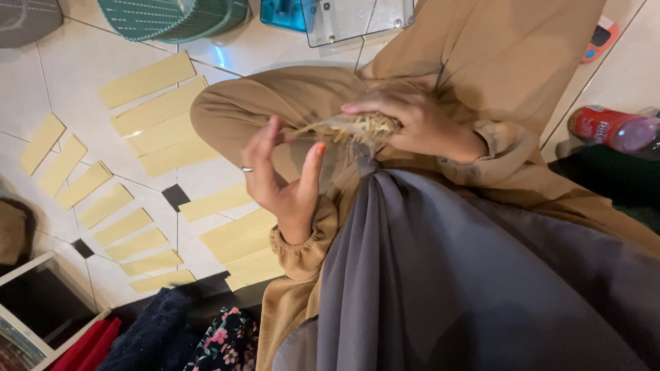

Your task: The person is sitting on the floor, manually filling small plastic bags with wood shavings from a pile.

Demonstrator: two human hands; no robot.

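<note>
My right hand (412, 118) is closed over a bundle of pale straw-like fibres (357, 127), holding it above my lap. My left hand (278, 175) is raised just left of the bundle, palm turned toward it, with a ring on one finger and an orange-painted thumbnail. Its fingers are apart, and the upper fingertips meet the thin loose ends that stick out of the bundle. Both arms are in tan sleeves with gathered cuffs. My bent knee (227, 110) in tan cloth lies behind the hands, and a grey scarf (447, 275) hangs down in front.
Several pale yellow paper strips (148, 79) lie in rows on the white tiled floor (75, 69) to the left. A teal basket (172, 17) and a clear plastic box (357, 19) stand at the top. A red bottle (612, 129) lies at right. Dark and floral cloth (220, 343) sits at the bottom.
</note>
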